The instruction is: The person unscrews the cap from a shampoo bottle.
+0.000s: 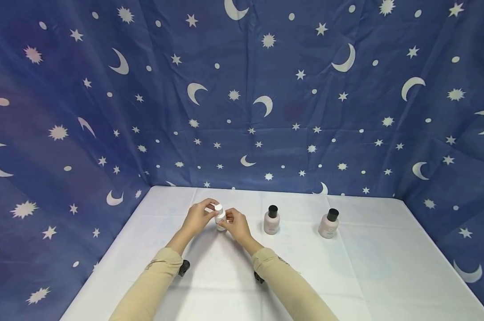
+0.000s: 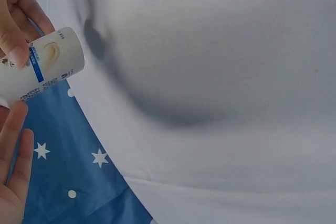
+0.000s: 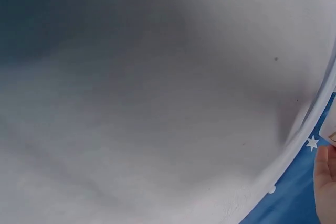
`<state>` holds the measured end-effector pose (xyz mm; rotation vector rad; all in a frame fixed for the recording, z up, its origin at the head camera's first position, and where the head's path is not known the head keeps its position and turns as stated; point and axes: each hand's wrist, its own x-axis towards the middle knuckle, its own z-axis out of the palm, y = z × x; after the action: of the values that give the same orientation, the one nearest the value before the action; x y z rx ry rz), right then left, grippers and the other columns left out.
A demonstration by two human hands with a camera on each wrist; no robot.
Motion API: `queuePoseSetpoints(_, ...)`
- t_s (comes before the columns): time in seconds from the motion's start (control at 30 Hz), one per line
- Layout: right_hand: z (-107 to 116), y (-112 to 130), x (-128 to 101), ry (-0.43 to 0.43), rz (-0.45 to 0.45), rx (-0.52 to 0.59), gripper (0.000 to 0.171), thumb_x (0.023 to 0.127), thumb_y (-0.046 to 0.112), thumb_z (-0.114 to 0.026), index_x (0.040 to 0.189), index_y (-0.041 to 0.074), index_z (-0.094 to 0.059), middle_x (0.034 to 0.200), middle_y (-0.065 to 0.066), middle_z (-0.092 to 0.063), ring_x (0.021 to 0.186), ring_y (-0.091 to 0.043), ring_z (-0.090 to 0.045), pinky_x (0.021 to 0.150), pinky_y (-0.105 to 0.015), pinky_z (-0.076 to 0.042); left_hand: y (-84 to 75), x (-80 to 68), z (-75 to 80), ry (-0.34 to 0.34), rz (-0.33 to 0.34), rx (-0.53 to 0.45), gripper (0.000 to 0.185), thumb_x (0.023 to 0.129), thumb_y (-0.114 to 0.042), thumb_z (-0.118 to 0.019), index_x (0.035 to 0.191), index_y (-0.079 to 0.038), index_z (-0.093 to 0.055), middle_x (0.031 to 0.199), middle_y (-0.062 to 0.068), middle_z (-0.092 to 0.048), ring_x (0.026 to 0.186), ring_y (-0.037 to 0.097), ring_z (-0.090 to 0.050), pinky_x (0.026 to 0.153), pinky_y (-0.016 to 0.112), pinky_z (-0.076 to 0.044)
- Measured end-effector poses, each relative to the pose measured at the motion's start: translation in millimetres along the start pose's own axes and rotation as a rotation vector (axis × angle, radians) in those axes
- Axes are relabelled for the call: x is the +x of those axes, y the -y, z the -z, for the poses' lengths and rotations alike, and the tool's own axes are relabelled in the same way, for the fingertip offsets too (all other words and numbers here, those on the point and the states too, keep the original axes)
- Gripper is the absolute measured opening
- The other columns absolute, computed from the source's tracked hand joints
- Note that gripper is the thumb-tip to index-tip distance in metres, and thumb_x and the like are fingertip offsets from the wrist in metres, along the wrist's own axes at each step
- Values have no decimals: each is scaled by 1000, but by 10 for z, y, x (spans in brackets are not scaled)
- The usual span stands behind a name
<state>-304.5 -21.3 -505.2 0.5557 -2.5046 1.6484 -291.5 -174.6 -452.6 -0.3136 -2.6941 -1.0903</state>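
Observation:
Both hands are at one small white bottle at the left of the table. Its label shows a blue band and a cream-coloured swirl in the left wrist view. My right hand grips the body, thumb across the label. Up at the white cap, the thumb and fingers of my left hand pinch from the left side. Only an edge of the bottle and part of a hand enter the right wrist view.
Two pink bottles with black caps stand to the right: a nearer one and a farther one. A white cloth covers the table. Blue fabric with moons and stars hangs behind and at both sides.

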Motion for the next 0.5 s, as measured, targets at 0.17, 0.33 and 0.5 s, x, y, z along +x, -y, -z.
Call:
queuePoseSetpoints(0.17,15,16,-49,29,23,34,34,81,8,-73,108,-6,-57,109,-23,-67,104,-32,-65,89,-34,-55,-44,-45,65,12,-27,-27,26,82,-11,-71,106,-6,-64,94,13,-71,74,25,-70,67,36,-57)
queuePoseSetpoints(0.33,63,66,-93,45,54,62,34,81,9,-72,108,-7,-58,107,-23,-67,102,-32,-65,88,-29,-55,-82,-88,113,15,-44,-47,26,82,-11,-71,107,-6,-63,95,15,-71,74,26,-70,68,37,-58)
queuePoseSetpoints(0.5,175,147,-138,49,76,87,32,81,8,-73,106,-7,-59,104,-23,-67,99,-33,-66,85,-30,-56,-161,-117,142,12,-65,-68,27,82,-11,-71,108,-5,-64,94,15,-71,74,26,-70,67,36,-58)
